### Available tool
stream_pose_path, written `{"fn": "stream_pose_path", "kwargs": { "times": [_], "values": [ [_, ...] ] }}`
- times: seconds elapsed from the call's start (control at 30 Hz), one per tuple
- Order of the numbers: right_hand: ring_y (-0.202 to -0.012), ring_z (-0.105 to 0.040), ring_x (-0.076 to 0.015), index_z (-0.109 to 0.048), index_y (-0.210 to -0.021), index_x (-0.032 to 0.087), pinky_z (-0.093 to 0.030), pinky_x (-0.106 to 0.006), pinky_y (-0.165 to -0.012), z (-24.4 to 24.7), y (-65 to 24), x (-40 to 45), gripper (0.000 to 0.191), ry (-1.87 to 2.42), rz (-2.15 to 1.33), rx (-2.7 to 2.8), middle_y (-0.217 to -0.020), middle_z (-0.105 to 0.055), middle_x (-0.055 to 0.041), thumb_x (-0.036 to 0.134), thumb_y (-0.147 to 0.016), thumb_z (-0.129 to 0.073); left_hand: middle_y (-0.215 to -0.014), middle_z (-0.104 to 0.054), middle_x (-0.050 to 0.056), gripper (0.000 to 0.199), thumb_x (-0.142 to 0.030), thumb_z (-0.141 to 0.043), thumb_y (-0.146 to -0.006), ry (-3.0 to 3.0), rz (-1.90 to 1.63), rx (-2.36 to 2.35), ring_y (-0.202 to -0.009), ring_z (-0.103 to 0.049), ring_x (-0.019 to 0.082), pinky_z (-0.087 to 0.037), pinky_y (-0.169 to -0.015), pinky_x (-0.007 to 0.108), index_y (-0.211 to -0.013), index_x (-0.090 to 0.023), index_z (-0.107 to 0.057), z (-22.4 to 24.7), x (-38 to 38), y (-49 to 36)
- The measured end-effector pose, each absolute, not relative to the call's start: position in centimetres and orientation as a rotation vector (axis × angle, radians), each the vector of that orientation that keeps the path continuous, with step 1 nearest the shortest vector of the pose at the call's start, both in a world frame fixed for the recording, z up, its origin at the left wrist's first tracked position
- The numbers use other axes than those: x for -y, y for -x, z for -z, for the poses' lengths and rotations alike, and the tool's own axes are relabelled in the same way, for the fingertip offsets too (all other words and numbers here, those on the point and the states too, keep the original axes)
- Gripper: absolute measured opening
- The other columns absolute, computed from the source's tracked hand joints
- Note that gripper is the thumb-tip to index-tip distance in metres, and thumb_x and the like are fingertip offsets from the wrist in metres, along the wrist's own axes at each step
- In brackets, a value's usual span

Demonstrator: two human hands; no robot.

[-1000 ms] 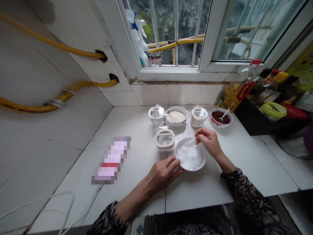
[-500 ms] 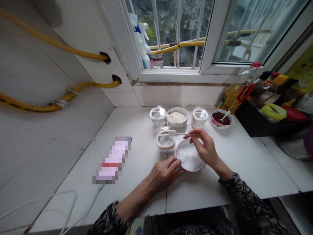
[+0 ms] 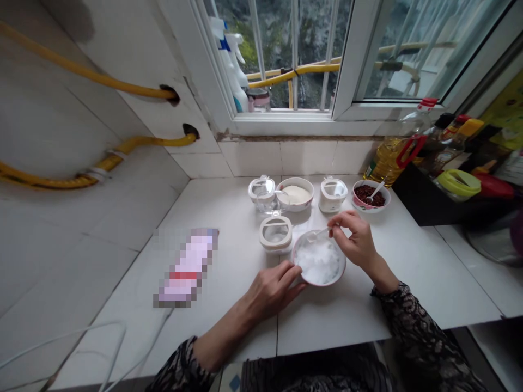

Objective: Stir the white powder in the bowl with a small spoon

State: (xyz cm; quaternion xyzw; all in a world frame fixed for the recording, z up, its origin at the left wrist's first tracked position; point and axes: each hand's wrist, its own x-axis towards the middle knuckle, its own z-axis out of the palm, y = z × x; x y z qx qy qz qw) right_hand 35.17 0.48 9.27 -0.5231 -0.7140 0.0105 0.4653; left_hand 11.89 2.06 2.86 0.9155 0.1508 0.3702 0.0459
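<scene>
While in right grip [image 3: 331, 227], spoon [image 3: 319, 233] leftward.

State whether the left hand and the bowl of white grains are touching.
Touching. The head view shows the left hand at the bowl's left side, with fingertips on its rim and no gap between them.

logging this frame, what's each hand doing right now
Left hand: closed on the rim of the bowl of white grains.
Right hand: closed, pinching a small white spoon over that bowl.
</scene>
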Motion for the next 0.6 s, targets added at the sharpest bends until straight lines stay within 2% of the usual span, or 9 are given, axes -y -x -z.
{"fn": "stream_pose_path", "kwargs": {
  "times": [0.13,0.23,0.37,0.47,0.6],
  "values": [
    [-0.056,-0.054,-0.0138,-0.060,-0.073,0.020,-0.042,-0.036,-0.081,-8.2,-35.2,-0.9,0.015,1.340,-0.075,1.916,-0.060,-0.062,0.0021,0.011,-0.076,-0.048,-0.079,-0.061,0.004,0.016,-0.029,-0.045,-0.100,-2.779,-1.110,-0.456,-0.062,-0.059,0.013,-0.047,-0.051,0.021,-0.104,-0.015,-0.052,-2.9,-2.1,-11.8],
    [-0.056,-0.054,-0.0137,-0.061,-0.070,0.021,-0.042,-0.036,-0.082,-7.8,-34.9,-1.1,0.015,1.411,-0.197,1.826,-0.059,-0.063,0.0022,0.012,-0.074,-0.048,-0.080,-0.061,0.004,0.015,-0.029,-0.046,-0.100,-2.766,-1.102,-0.453,-0.058,-0.056,0.011,-0.046,-0.050,0.020,-0.104,-0.015,-0.051,-2.9,-2.0,-11.8],
    [-0.058,-0.056,-0.0155,-0.060,-0.066,0.021,-0.044,-0.031,-0.069,-8.1,-35.3,-1.3,0.014,1.518,-0.421,1.522,-0.054,-0.063,0.0014,0.016,-0.072,-0.048,-0.081,-0.061,0.004,0.016,-0.029,-0.046,-0.100,-2.772,-1.107,-0.456,-0.059,-0.057,0.012,-0.046,-0.050,0.021,-0.104,-0.015,-0.052,-3.0,-2.0,-11.8],
    [-0.052,-0.055,-0.0139,-0.060,-0.067,0.020,-0.044,-0.027,-0.059,-8.3,-35.7,-1.4,0.013,1.499,-0.608,1.351,-0.051,-0.061,0.0024,0.019,-0.070,-0.047,-0.080,-0.061,0.004,0.016,-0.029,-0.046,-0.100,-2.781,-1.109,-0.457,-0.059,-0.058,0.012,-0.047,-0.050,0.021,-0.105,-0.015,-0.052,-3.0,-2.1,-11.8],
    [-0.051,-0.053,-0.0132,-0.060,-0.065,0.020,-0.042,-0.026,-0.057,-8.3,-35.6,-1.4,0.014,1.515,-0.562,1.376,-0.050,-0.059,0.0027,0.019,-0.068,-0.047,-0.080,-0.062,0.005,0.017,-0.029,-0.044,-0.101,-2.793,-1.112,-0.457,-0.060,-0.059,0.013,-0.047,-0.050,0.022,-0.103,-0.015,-0.051,-2.9,-2.1,-11.8]
  ]
}}
